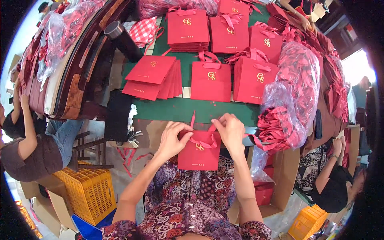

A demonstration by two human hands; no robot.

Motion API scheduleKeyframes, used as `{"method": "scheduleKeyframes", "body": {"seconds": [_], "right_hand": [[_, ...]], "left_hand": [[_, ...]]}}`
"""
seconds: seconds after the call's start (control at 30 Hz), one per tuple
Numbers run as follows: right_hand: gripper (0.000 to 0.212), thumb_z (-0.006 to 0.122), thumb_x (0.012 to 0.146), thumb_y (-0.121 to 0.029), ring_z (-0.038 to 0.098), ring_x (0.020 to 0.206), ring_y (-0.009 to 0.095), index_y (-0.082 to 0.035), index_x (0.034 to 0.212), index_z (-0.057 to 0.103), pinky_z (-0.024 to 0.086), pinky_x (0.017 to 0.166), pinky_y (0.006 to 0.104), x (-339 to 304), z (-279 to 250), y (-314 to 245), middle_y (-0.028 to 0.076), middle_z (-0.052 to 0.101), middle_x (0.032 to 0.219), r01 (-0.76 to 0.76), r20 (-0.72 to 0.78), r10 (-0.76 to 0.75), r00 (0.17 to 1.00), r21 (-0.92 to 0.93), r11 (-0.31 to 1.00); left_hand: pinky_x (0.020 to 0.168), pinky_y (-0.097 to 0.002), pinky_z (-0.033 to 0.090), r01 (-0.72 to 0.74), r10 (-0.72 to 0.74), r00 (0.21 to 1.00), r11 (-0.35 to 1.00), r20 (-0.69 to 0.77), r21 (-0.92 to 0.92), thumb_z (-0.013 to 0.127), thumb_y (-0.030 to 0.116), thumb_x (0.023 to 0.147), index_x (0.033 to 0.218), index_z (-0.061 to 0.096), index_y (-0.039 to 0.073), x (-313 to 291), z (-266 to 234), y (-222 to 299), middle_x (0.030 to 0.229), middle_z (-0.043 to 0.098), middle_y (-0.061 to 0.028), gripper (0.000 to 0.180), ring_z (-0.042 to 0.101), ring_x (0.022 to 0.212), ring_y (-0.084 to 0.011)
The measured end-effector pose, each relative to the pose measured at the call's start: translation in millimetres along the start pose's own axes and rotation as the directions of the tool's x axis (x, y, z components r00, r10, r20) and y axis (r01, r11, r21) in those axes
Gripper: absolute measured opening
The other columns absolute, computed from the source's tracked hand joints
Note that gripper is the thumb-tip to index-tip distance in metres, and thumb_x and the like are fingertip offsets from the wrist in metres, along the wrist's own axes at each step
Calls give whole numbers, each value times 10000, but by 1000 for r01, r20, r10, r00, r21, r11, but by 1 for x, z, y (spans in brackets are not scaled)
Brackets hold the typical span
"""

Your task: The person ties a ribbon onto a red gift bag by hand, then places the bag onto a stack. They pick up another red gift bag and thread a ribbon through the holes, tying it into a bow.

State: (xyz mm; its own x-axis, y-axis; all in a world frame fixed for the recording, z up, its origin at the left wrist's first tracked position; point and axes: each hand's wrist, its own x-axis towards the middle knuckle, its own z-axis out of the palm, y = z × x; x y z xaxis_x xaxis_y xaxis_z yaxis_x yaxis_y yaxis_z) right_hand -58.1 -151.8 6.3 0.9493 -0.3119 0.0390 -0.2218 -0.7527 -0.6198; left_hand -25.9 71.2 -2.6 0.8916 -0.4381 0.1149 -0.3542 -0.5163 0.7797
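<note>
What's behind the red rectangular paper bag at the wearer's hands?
A purple floral fabric garment shows beside and below the red rectangular paper bag; whatever lies directly behind it is covered.

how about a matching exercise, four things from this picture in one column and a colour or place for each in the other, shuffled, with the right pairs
Things:
1. tabletop
2. held bag
3. flask
4. crate at lower left

Descriptions:
A. black with a silver lid
B. yellow-orange
C. mostly green
D. between the left hand and the right hand

Pairs: 1-C, 2-D, 3-A, 4-B
</note>
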Motion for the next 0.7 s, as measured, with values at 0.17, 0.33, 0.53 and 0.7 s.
{"method": "scheduleKeyframes", "body": {"seconds": [0.17,0.33,0.53,0.7], "right_hand": [[221,786,815,-189,651,681,339,-27,778,640,504,618,446,0,7,1,132,633,744,28,-46,-25,999,54,998],[174,749,854,-150,656,664,277,-24,834,630,509,624,401,-4,7,1,112,639,751,33,-34,-27,999,190,981],[174,726,905,-141,677,748,143,-22,1016,664,513,670,294,-8,14,-6,94,720,870,-138,131,81,988,529,837],[162,706,922,-85,664,809,99,-6,1062,722,534,734,265,-9,19,1,52,742,899,-212,281,-9,960,746,631]], "left_hand": [[777,-376,500,120,-125,991,990,-53,-76,771,193,837,909,695,58,14,6,1,810,722,-57,171,631,855,-266],[702,-399,505,165,-155,981,982,-113,88,807,198,805,910,681,58,33,14,7,754,696,-49,216,618,752,-231],[707,-330,513,179,-178,979,984,-102,-5,790,151,828,899,695,60,34,28,7,759,695,-57,150,636,748,-177],[707,-228,495,373,-290,927,664,237,-648,711,87,923,933,686,24,23,31,2,851,704,0,68,616,774,-52]]}}
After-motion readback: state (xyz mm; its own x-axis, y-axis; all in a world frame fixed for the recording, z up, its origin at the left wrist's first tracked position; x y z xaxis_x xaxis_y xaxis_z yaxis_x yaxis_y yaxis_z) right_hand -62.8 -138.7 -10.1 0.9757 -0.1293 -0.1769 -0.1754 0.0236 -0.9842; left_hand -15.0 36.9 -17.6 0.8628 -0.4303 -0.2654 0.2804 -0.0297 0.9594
